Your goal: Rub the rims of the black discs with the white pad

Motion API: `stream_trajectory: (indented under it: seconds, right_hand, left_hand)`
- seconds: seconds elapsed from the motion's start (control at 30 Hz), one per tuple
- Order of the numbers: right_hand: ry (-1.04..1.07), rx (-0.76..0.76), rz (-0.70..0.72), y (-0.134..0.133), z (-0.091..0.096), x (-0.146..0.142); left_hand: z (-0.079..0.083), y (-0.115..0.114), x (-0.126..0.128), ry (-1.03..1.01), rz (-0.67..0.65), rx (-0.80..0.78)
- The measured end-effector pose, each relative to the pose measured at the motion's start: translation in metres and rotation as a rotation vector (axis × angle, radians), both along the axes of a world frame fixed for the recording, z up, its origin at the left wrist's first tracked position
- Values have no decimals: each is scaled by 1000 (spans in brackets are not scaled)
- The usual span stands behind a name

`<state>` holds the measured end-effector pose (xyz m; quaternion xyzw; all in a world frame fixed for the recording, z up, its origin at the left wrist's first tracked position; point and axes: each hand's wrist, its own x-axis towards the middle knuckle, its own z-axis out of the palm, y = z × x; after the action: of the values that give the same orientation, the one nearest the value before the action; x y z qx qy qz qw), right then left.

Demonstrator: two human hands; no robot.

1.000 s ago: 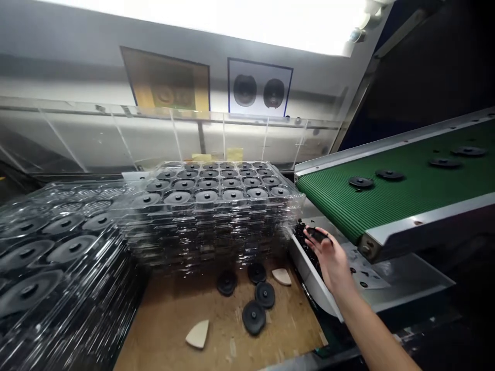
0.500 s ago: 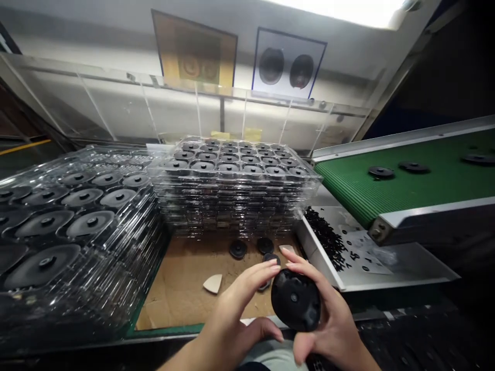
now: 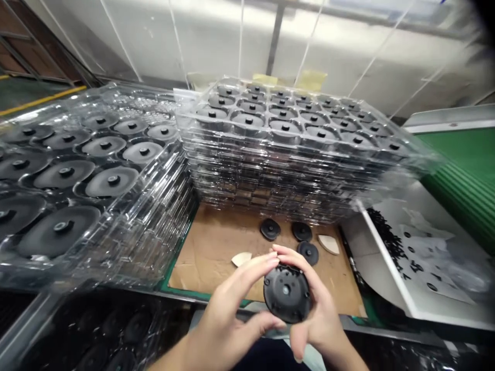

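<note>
A black rounded plastic disc (image 3: 286,293), with a small stud at its centre and small holes round the rim, is held up between my two hands. My left hand (image 3: 232,304) has its fingertips at the disc's upper edge and its thumb by the lower edge. Wrapped round the right side is my right hand (image 3: 323,309), its thumb below the disc. On the brown cardboard (image 3: 209,237) beyond lie several similar parts, among them a black disc (image 3: 269,229) and another black disc (image 3: 308,252). A cream wedge-shaped piece (image 3: 328,244) lies right of them; another cream wedge (image 3: 242,258) is partly behind my left hand.
A tall stack of clear trays (image 3: 270,170) holding black parts stands behind the cardboard. Another clear tray stack (image 3: 154,206) rises at left. At right, a white bin (image 3: 390,273) contains small black pieces, below a green conveyor belt (image 3: 460,154).
The view has tipped down and turned left, so the wall pictures are out of sight. Between my hands the disc has tilted, showing more of its face.
</note>
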<state>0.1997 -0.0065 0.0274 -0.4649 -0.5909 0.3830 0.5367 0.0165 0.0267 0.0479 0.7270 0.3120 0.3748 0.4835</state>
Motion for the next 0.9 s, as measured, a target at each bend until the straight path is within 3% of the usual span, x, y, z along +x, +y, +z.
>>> stream_trajectory:
  seconds: [0.27,0.4,0.47,0.6,0.73,0.9]
  right_hand:
    - [98,-182,-36,0,-25,-25]
    - [22,-231,37,-2,-33,-29]
    - [-55,-227,41,-3,-29,-25]
    - [-113,-131,-108,-2,-5,-10]
    - [-140,-183,48,2,20,0]
    - [20,-361,176,7,27,1]
  left_hand:
    - [-21,0,11,-394,71,-592]
    - [-30,-3,17,-546,163,-738]
    - [-32,-4,18,-593,242,-804]
    - [-31,-4,18,-645,313,-977]
    - [-30,-5,17,-659,273,-1053]
    - [-30,-7,19,-592,267,-1105]
